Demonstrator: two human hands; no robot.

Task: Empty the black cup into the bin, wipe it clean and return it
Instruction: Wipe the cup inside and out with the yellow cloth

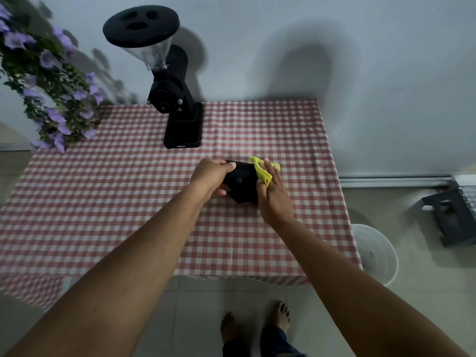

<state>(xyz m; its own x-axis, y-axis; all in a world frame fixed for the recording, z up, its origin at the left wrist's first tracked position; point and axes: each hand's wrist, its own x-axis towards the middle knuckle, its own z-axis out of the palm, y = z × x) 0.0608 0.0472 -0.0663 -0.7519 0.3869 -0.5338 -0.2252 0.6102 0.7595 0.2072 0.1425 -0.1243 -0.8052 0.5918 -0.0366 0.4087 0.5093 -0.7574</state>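
The black cup point(242, 182) lies tipped on its side above the checked tablecloth, its mouth turned to the right. My left hand point(212, 176) grips its closed end. Against the cup's mouth my right hand point(273, 194) presses a yellow cloth point(264, 171); the cloth bunches between my fingers and the rim. The inside of the cup is hidden by the cloth and hand. A white bin point(374, 253) stands on the floor just past the table's right edge.
A black coffee grinder point(171, 94) with a clear hopper stands at the back of the red-checked table point(103, 202). Purple flowers point(46, 81) hang over the back left corner. A dark crate point(450, 217) sits on the floor at right. My bare feet show below the table's front edge.
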